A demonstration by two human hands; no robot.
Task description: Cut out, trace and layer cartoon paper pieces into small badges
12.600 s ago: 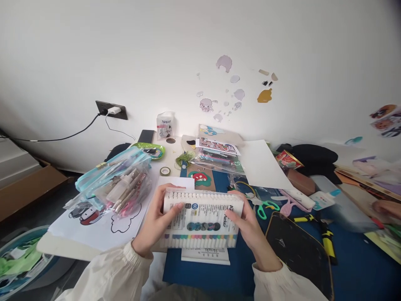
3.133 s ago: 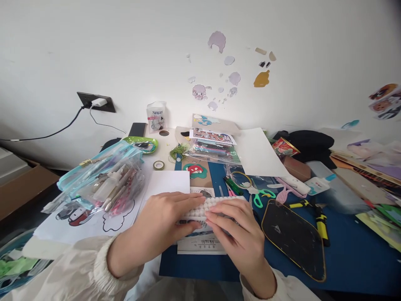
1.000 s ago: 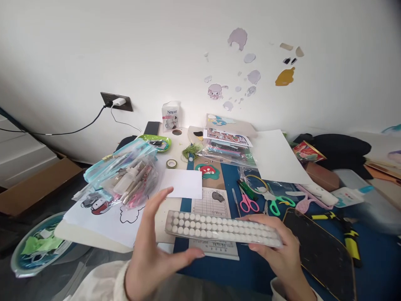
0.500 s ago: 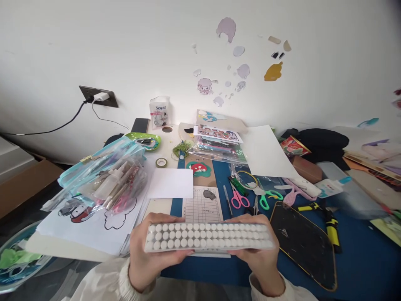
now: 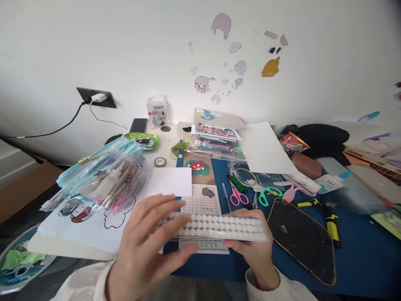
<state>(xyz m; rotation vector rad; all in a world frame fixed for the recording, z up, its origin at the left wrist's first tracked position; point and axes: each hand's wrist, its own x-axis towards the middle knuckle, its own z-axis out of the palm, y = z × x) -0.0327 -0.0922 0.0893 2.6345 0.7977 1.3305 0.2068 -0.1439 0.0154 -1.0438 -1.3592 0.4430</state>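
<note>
- The clear rectangular plastic case of white round-ended markers, held above the blue tabletop, could drop should the right hand, its surest support, slacken.
- Right hand: clamped on the case's right end.
- Left hand: fingers spread across its left end, contact unclear.

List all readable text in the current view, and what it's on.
"Nexcare": on the white packet by the wall.
Too small to read: smaller print beneath that word; characters on the gridded paper and on the paper strip showing below the marker set.
</note>
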